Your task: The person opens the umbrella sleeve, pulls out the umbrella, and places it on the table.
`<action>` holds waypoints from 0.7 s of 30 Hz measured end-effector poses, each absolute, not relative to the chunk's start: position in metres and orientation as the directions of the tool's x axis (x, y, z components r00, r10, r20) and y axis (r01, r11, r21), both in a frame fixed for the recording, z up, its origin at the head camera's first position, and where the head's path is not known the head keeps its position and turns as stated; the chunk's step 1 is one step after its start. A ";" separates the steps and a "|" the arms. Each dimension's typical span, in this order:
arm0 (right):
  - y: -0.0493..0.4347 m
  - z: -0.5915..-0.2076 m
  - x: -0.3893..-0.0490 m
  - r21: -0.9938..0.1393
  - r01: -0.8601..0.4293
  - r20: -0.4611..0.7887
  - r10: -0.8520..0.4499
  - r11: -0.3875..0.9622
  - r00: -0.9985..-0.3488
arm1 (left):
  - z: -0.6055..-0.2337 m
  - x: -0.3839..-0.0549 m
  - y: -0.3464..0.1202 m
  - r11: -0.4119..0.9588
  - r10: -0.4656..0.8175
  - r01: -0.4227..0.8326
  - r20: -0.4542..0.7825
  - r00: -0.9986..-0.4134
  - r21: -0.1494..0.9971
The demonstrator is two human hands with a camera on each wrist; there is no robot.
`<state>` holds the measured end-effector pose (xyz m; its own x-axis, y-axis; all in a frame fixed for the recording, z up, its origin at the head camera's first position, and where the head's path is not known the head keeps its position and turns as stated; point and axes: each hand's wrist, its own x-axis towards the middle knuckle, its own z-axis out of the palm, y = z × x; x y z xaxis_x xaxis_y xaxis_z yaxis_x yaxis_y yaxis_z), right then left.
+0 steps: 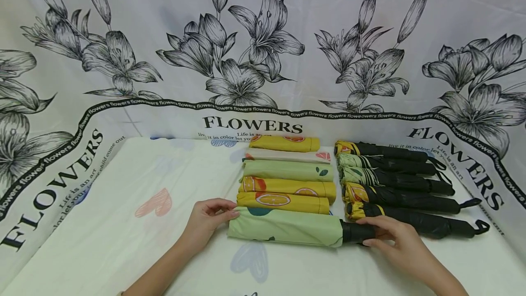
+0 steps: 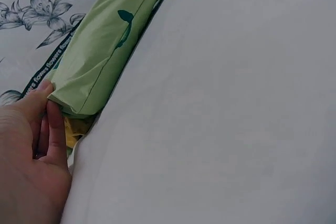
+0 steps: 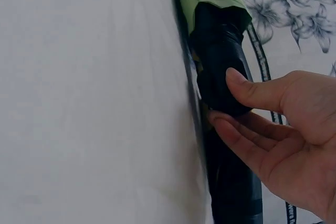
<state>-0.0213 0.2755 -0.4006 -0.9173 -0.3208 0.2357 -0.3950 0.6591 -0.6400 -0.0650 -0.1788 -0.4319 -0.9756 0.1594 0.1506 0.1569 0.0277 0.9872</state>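
In the head view a pale green umbrella sleeve (image 1: 287, 227) with dark leaf prints lies across the front of the row. A black folded umbrella (image 1: 356, 233) sticks out of its right end; the rest of it is hidden inside the cloth. My left hand (image 1: 207, 223) pinches the sleeve's left corner between thumb and fingers, as the left wrist view also shows on the green cloth (image 2: 105, 51). With thumb and fingertips, my right hand (image 1: 396, 241) grips the umbrella's black end (image 3: 220, 66).
Behind the green sleeve lie several yellow orange-print sleeves (image 1: 283, 201), another green sleeve (image 1: 287, 171) and a pinkish one (image 1: 283, 155). At the right, several black folded umbrellas (image 1: 427, 220) with patterned ends and wrist loops lie in a column. A flower-printed cloth (image 1: 255, 81) hangs behind.
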 end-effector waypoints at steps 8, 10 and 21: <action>0.296 -0.396 -0.023 -0.616 -0.363 0.154 -0.344 0.699 -0.926 | -0.433 -0.066 -0.178 0.019 0.188 0.169 0.162 -0.969 0.985; 0.300 -0.395 -0.024 -0.622 -0.352 0.132 -0.350 0.700 -0.928 | -0.433 -0.066 -0.178 0.014 0.189 0.168 0.162 -0.968 0.986; 0.313 -0.385 -0.025 -0.633 -0.271 0.006 -0.345 0.725 -0.939 | -0.431 -0.065 -0.178 0.004 0.207 0.197 0.191 -0.960 0.980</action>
<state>-0.0246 0.3134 -0.3849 -0.9386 -0.3449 0.0059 -0.2705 0.7253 -0.6330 -0.0650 -0.1779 -0.4305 -0.9595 0.2066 0.1914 0.1965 0.0045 0.9805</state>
